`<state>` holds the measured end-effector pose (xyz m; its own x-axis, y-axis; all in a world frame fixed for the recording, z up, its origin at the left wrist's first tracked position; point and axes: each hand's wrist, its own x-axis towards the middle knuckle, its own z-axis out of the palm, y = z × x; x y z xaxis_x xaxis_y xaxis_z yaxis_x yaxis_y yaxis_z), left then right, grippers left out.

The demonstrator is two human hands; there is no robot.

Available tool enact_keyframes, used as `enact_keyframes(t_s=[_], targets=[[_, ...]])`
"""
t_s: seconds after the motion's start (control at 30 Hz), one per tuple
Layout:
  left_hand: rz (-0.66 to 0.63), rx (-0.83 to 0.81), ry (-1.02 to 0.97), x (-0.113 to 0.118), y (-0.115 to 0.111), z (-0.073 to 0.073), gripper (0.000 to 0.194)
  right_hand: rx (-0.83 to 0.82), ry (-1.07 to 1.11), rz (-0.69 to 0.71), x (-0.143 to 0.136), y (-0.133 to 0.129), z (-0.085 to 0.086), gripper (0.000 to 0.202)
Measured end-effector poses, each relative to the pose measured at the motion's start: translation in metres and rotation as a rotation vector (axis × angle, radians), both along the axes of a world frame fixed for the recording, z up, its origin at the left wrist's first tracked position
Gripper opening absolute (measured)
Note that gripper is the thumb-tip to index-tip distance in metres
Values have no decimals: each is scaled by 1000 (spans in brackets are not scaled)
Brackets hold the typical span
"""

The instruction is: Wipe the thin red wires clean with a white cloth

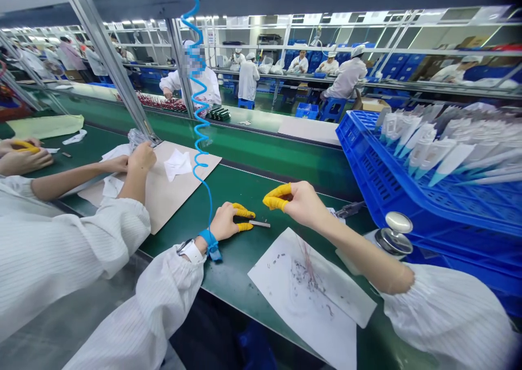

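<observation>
The green table is running across in front of the person, and its bare surface is leaving room between the hands and the far edge, and again leftward to the cardboard sheet. Toward the near edge, white paper is taking up the space, its lower part reaching over that edge; dark bits and reddish wires are lying on it. On the right, a blue crate and a metal-topped dispenser are bounding the right forearm.

The small bar is sitting midway between the near and far edges, just beyond the paper's upper corner. It is looking thin, straight and plain grey, roughly in line with the far edge. The left hand is pinching its left end. The right hand is hovering nearby, fingertips meeting; whether they are gripping anything tiny, I cannot tell.
</observation>
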<state>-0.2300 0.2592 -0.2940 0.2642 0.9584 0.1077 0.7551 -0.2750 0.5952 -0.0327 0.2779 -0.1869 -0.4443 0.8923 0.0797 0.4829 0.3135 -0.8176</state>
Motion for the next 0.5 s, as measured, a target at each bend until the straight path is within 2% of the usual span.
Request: enact_keyframes(t_s=[0.1, 0.2, 0.33, 0.5], targets=[[17, 5, -20, 1, -8, 13, 50, -2, -3, -28, 8, -3, 1, 14], [7, 25, -49, 11, -17, 30, 53, 4, 22, -22, 12, -4, 0, 15], [-59, 47, -199, 33, -24, 47, 37, 30, 66, 28, 13, -6, -5, 17], [-66, -36, -379, 47, -22, 46, 16, 26, 57, 13, 14, -7, -8, 19]])
